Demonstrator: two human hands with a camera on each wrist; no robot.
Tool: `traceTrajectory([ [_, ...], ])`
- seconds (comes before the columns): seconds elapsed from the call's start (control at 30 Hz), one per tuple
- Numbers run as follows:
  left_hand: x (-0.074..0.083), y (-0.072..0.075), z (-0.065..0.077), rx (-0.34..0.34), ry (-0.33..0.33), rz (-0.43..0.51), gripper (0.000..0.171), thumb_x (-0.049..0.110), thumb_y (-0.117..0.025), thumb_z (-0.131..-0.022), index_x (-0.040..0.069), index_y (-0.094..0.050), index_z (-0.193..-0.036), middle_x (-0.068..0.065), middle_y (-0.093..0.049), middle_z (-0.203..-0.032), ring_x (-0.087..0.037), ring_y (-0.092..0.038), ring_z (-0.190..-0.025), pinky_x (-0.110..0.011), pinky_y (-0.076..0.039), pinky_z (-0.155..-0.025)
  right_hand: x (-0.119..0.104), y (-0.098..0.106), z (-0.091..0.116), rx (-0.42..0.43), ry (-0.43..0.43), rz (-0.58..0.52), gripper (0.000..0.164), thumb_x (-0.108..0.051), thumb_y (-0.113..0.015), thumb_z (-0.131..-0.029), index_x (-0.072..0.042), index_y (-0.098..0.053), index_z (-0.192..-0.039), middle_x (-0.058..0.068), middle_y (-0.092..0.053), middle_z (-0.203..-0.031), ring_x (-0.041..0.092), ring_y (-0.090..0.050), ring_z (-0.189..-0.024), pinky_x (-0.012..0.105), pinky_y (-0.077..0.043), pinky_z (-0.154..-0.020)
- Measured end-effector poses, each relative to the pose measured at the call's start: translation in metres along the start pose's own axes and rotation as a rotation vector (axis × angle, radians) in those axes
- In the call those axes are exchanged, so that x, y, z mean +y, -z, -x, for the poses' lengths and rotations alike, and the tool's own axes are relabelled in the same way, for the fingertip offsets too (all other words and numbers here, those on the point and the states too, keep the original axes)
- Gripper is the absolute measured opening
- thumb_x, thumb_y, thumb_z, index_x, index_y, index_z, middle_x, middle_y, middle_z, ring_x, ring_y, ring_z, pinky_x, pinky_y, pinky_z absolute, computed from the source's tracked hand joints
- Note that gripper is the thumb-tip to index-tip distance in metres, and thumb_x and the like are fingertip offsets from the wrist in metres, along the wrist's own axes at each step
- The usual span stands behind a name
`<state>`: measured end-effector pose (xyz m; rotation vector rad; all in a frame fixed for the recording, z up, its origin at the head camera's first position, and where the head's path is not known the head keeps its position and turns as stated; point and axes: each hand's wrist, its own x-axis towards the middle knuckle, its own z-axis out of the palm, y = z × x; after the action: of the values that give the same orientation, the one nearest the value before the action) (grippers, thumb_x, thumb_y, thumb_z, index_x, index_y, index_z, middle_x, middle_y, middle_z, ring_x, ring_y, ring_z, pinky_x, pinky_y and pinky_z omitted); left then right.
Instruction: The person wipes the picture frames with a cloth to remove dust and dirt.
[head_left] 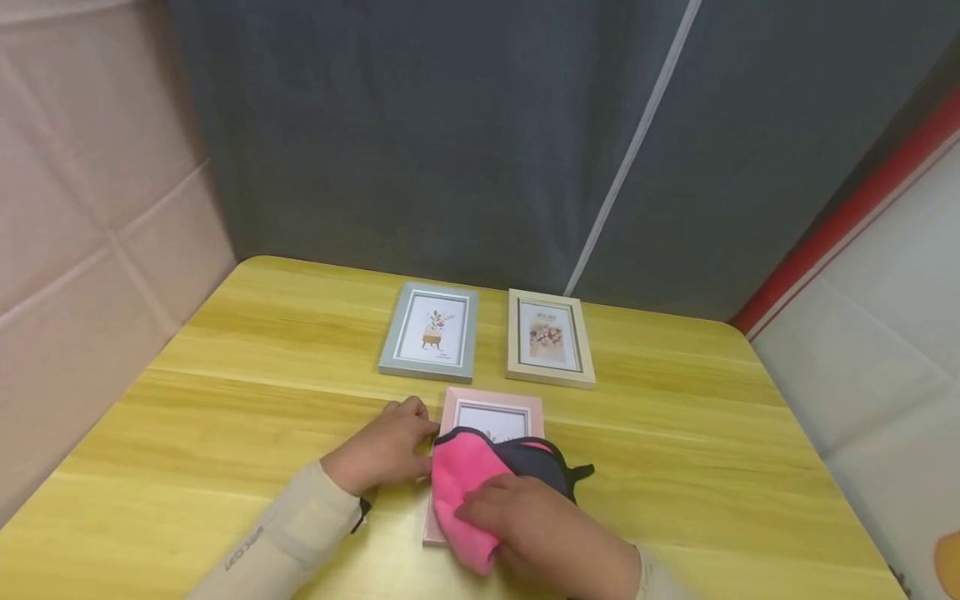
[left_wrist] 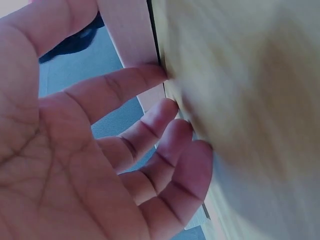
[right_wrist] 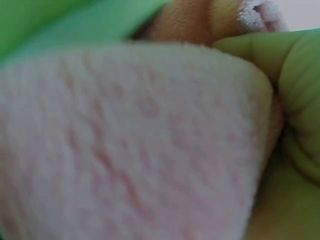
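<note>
A pink picture frame [head_left: 491, 398] lies flat on the table, its lower part largely covered by a pink and dark grey cloth [head_left: 467, 483] with black edging and a small loop. My right hand [head_left: 543, 521] grips the cloth, bunched over the frame. In the right wrist view the cloth's fuzzy pink side [right_wrist: 135, 140] fills most of the picture, hiding much of the fingers. At the frame's left edge is my left hand [head_left: 390, 446], its fingertips touching the side. Up close in the left wrist view, its loosely bent fingers [left_wrist: 125, 92] rest along the frame's edge and tabletop.
A light blue picture frame [head_left: 388, 346] and a cream picture frame [head_left: 513, 342] lie side by side farther back on the wood-grain table [head_left: 675, 442]. Behind the table hangs a dark grey curtain [head_left: 420, 142]. Pale walls stand at both sides.
</note>
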<state>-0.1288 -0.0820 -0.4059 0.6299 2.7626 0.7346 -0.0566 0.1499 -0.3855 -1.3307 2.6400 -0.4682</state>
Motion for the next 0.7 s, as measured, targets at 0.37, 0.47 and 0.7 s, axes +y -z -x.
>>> traceTrajectory([
  [0.37, 0.000, 0.000, -0.001, 0.003, -0.001, -0.006, 0.049, 0.018, -0.077, -0.078, -0.001, -0.069, -0.122, 0.000, -0.048, -0.097, -0.020, -0.042, -0.089, -0.034, -0.044, -0.076, -0.007, -0.006, -0.005, -0.061, -0.053, 0.053, 0.040, -0.018, -0.075, -0.088, -0.027, -0.067, -0.126, -0.018, -0.066, -0.115, 0.012, -0.057, -0.117, 0.035, -0.048, -0.100],
  [0.47, -0.001, 0.001, 0.000, 0.005, -0.011, -0.011, 0.050, 0.023, -0.079, -0.079, -0.001, -0.069, -0.121, -0.001, -0.049, -0.098, -0.021, -0.043, -0.090, -0.035, -0.045, -0.078, -0.007, -0.002, -0.004, -0.055, -0.118, -0.005, 0.028, -0.014, -0.075, -0.084, -0.032, -0.071, -0.106, -0.024, -0.064, -0.092, 0.006, -0.057, -0.099, 0.028, -0.050, -0.087],
  [0.7, 0.000, 0.001, 0.001, -0.007, -0.008, -0.014, 0.053, 0.031, -0.080, -0.082, -0.002, -0.068, -0.122, -0.003, -0.051, -0.102, -0.022, -0.044, -0.093, -0.038, -0.046, -0.082, 0.002, 0.010, 0.003, -0.041, -0.151, 0.038, 0.029, -0.006, -0.070, -0.080, -0.031, -0.058, -0.074, -0.020, -0.043, -0.063, 0.004, -0.044, -0.067, 0.018, -0.040, -0.063],
])
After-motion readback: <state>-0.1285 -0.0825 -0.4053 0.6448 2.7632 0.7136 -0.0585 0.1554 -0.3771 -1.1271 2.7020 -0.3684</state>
